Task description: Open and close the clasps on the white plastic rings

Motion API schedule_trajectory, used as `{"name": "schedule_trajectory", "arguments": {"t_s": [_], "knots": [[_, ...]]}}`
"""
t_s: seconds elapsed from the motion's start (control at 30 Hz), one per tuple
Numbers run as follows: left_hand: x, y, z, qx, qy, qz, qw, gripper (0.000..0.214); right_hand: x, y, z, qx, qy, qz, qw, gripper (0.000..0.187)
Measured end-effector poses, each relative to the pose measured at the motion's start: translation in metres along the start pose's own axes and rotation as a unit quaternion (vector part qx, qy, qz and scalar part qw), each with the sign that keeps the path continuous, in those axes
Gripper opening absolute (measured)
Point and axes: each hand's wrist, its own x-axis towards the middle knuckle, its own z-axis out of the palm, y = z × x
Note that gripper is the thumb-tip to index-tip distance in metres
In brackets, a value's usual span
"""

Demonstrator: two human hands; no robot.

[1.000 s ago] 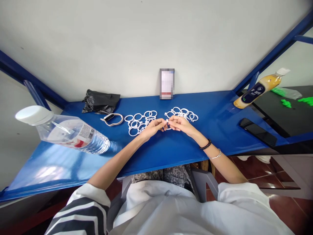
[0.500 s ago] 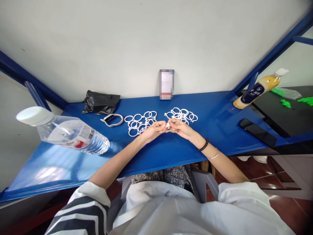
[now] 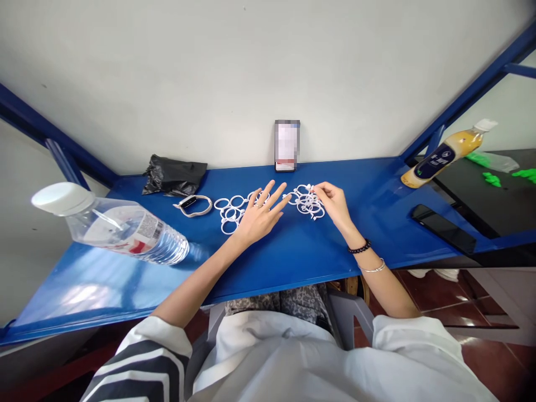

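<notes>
My left hand (image 3: 260,216) is spread flat with its fingers apart, over the right part of a group of white plastic rings (image 3: 229,226). It holds nothing, and it hides some of those rings. To the right, my right hand (image 3: 334,205) is closed, thumb and fingertips pinched on a white ring at the right edge of a second, overlapping pile of white rings (image 3: 309,209). Small knobs or clasps show on several rings. The pinched ring is mostly hidden by the fingers.
On the blue table (image 3: 268,262) stand a large water bottle (image 3: 142,234) at left and a juice bottle (image 3: 444,156) at right. A watch (image 3: 196,206) and a black plastic bag (image 3: 173,176) lie behind left. A phone (image 3: 287,146) leans on the wall; a dark phone (image 3: 441,228) lies right.
My hands were together at the middle, pinching a small white piece. They have parted: the left opened over the left rings, and the right moved right to the other pile.
</notes>
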Motion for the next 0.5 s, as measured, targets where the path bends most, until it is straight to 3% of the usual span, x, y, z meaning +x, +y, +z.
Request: {"name": "schedule_trajectory", "arguments": {"t_s": [0.1, 0.2, 0.37, 0.5], "knots": [[-0.0015, 0.0009, 0.0042, 0.086, -0.010, 0.020, 0.996, 0.059, 0.0013, 0.0019, -0.0068, -0.229, 0.049, -0.060, 0.970, 0.021], [-0.0019, 0.0029, 0.0065, 0.098, -0.018, 0.020, 0.995, 0.063, -0.0012, 0.0030, -0.0060, -0.345, 0.019, -0.064, 0.936, 0.019], [-0.0024, 0.0043, 0.0062, 0.114, -0.023, 0.017, 0.993, 0.061, -0.0041, 0.0048, -0.0014, -0.386, -0.012, -0.047, 0.921, 0.019], [-0.0050, -0.0046, 0.0110, 0.117, -0.020, -0.075, 0.990, 0.053, -0.0044, 0.0065, -0.0010, -0.376, -0.001, -0.063, 0.924, 0.020]]}}
